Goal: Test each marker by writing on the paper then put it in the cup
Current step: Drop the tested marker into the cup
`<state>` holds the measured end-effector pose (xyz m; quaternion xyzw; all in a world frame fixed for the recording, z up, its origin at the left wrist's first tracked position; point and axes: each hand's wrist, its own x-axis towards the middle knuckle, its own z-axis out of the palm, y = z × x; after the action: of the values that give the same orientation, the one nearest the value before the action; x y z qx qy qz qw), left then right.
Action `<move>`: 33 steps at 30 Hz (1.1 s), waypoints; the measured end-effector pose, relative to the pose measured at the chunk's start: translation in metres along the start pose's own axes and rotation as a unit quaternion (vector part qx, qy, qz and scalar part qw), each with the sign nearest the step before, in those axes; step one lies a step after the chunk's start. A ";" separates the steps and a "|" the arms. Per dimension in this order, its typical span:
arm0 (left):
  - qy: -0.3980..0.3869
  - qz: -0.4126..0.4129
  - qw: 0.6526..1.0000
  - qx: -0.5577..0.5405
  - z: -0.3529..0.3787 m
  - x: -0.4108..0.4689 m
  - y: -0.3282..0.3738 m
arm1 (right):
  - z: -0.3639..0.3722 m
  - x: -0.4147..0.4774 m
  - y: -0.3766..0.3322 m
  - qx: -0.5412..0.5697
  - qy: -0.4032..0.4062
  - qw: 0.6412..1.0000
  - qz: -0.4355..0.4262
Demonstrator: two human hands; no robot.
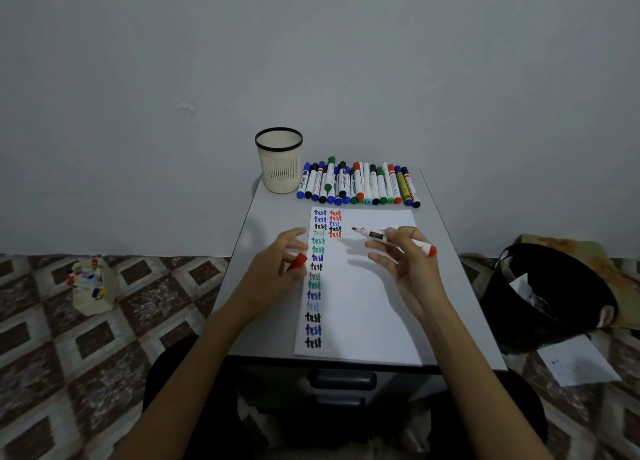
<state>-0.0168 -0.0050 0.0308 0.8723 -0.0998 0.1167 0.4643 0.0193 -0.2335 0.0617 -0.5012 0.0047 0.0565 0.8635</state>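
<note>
Grey counter (pixel 270 217): right fingers (pixel 391 238) pinching uncapped red marker (pixel 375 234), left fingers (pixel 294 238) gripping cap (pixel 298 261); test likely written, recapping next, cup (pixel 279 162) beyond left fingers.

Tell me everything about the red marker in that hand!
The red marker has a white barrel that looks plastic, a black collar, a red back end and a bare red tip: no cap on. The right hand pinches it, nearly level over the paper, tip pointing left toward the red "test" words. It seems lifted off the sheet. The left hand holds a red cap.
</note>
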 end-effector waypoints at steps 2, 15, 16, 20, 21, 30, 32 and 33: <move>0.054 -0.002 0.998 0.012 0.001 0.000 -0.008 | 0.001 0.011 0.004 0.002 0.000 1.000 -0.002; 0.085 0.028 0.995 0.046 0.012 0.011 -0.032 | 0.042 0.080 0.031 -0.223 -0.016 0.973 -0.064; 0.086 0.027 0.995 0.045 0.013 0.011 -0.032 | 0.045 0.084 0.034 -0.238 -0.013 0.968 -0.073; 0.061 0.041 0.996 0.050 0.014 0.012 -0.036 | 0.045 0.096 0.050 -0.252 0.008 0.963 -0.094; 0.053 0.043 0.996 0.053 0.014 0.012 -0.037 | 0.044 0.098 0.053 -0.254 0.010 0.963 -0.096; 0.036 0.037 0.997 0.063 0.016 0.013 -0.041 | 0.038 0.104 0.059 -0.302 0.003 0.948 -0.104; 0.037 0.035 0.997 0.065 0.016 0.013 -0.041 | 0.038 0.104 0.060 -0.300 0.000 0.949 -0.100; 0.038 0.034 0.996 0.066 0.016 0.013 -0.040 | 0.038 0.104 0.061 -0.299 0.003 0.949 -0.102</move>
<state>0.0089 0.0029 -0.0058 0.8921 -0.1041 0.1720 0.4046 0.1147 -0.1610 0.0213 -0.7346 -0.0609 -0.0343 0.6749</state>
